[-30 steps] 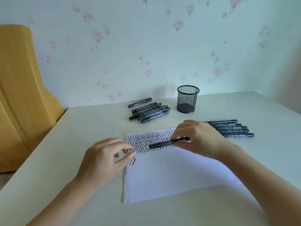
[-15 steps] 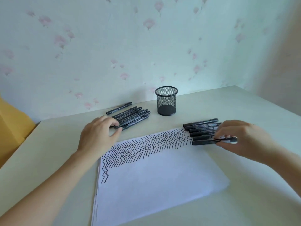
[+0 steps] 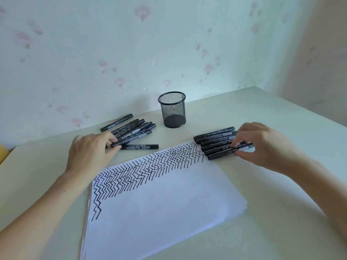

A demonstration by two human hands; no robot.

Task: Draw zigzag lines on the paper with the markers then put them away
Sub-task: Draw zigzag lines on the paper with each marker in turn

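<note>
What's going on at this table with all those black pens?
A person is drawing zigzag lines on a stack of white paper; a band of them runs along its far edge. The right hand rests its fingers on the nearest marker of a neat row of markers beside the paper. The left hand is on a marker from the looser pile. The mesh pen cup stands empty.

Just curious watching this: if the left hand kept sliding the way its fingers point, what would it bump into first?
The left hand points right, its fingers already on a black marker at the loose marker pile. That marker comes first.
</note>
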